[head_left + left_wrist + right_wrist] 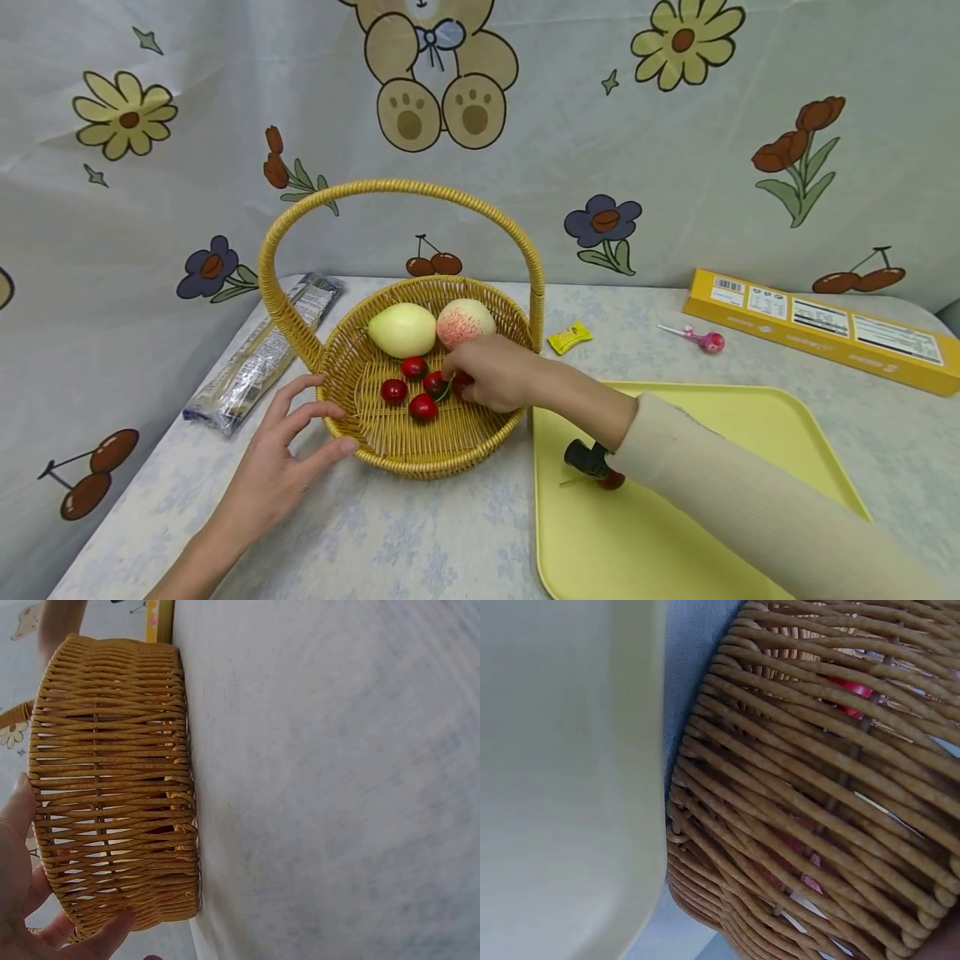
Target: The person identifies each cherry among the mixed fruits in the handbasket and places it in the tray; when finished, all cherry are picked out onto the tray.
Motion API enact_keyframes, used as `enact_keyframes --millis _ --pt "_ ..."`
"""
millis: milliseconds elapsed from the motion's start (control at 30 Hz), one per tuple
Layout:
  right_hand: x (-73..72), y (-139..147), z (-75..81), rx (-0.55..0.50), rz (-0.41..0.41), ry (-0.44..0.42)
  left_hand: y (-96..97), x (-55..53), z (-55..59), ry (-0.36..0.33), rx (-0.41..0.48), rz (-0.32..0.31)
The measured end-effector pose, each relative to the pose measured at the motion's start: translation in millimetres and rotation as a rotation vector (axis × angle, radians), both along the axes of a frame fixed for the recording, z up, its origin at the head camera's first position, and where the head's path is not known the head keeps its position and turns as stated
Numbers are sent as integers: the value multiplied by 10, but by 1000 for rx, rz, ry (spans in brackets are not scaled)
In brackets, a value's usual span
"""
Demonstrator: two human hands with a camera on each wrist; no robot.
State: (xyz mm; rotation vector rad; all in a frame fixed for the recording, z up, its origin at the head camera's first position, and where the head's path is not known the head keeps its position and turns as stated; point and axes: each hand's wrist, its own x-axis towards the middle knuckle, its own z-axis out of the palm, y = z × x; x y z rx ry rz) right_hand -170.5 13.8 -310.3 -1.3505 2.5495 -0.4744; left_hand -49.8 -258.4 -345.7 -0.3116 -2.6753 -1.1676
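A round wicker basket (431, 458) with a tall arched handle stands on the table. Inside lie a pale green pear-shaped fruit (402, 330), a pink-speckled peach (465, 322) and several dark red cherries (423, 407). My left hand (281, 454) holds the basket's near-left rim, two fingers hooked over it and the thumb at the front. In the left wrist view, another finger (112, 936) rests against the outer weave. My right hand (491, 371) reaches into the basket beside the peach. Its curled fingers pinch a dark red cherry (462, 385), mostly hidden beneath them.
A yellow tray (675, 533) lies right of the basket, under my right forearm; a small red thing (611, 480) is on it. Behind are a yellow wrapped candy (570, 337), a pink lollipop (710, 341) and a long yellow box (825, 332). A clear packet (262, 350) lies left.
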Motion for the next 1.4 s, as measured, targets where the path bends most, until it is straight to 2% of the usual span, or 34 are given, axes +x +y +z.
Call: enact_keyframes --millis 133,333,500,700,1033,1233,1400 --pt "59 34 40 -36 -4 27 0 1 1 7 -3 -2" --pt "178 140 111 -143 9 63 1 0 6 10 3 -12" --pt "275 250 172 -210 -16 80 4 6 7 4 -1 -10" --pt "416 393 247 -300 -47 86 3 8 9 -2 -1 -6" --pt "619 740 248 -436 -108 65 9 7 -2 3 3 -7" --pt "710 1028 205 -425 -160 89 7 12 -6 5 4 -7" --pt "808 1265 154 -373 -231 60 5 14 -6 6 3 -8"
